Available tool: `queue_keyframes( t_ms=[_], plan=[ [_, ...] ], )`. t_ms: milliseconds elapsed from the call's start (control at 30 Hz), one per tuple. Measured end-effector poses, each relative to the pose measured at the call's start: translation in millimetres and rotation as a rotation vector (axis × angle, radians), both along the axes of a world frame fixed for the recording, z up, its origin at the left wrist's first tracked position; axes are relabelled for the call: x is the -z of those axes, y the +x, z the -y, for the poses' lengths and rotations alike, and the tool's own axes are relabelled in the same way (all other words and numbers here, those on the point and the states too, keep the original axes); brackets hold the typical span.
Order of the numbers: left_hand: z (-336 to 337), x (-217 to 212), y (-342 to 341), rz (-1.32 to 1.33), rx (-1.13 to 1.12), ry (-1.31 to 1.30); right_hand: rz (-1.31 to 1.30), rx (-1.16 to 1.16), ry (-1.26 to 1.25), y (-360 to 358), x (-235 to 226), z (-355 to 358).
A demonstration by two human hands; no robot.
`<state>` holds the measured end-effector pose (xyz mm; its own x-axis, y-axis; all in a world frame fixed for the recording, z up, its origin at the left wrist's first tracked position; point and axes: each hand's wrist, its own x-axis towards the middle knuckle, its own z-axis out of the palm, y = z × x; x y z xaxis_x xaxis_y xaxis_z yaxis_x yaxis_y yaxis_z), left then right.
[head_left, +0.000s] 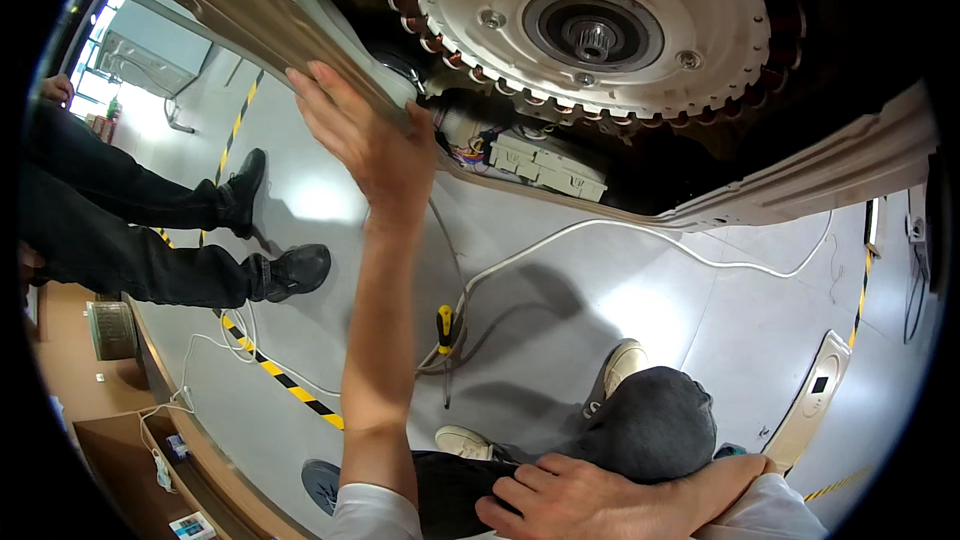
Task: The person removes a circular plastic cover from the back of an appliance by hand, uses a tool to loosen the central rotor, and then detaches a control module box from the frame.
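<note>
L hand (365, 140) reaches up, fingers spread flat against the metal frame edge (250, 25) of the tipped washer, not clamped. Motor rotor (600, 30) sits up and to its right, apart from it. R hand (560, 495) rests open on the knee (650, 425), low, well apart from frame. Screwdriver (444, 335) on floor (640, 320) between.

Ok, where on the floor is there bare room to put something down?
The grey floor is bare between the white cable and the raised knee, and beside the black shoes. It is crowded by the screwdriver, where cables tangle. The left hand rests on the machine's metal edge.
</note>
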<state>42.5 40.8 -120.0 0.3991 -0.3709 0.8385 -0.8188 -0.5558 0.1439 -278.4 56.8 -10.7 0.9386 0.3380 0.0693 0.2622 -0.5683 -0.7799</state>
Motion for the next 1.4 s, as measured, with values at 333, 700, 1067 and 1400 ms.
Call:
queue_keyframes(
  t_ms=[333, 700, 1067, 1400],
  plan=[
    [-3, 10, 14, 0.005, 0.113, 0.002, -0.011, -0.034, 0.078, 23, -11, 16],
    [-7, 12, 20, -0.001, 0.141, 0.029, -0.153, -0.122, -0.002, 41, 15, 52],
    [-2, 13, 20, -0.036, 0.172, 0.011, -0.291, 0.885, -0.432, 155, 234, 181],
    [-6, 18, 23, -0.03, 0.155, 0.045, -0.519, 0.454, -0.655, 209, 286, 208]
  ],
)
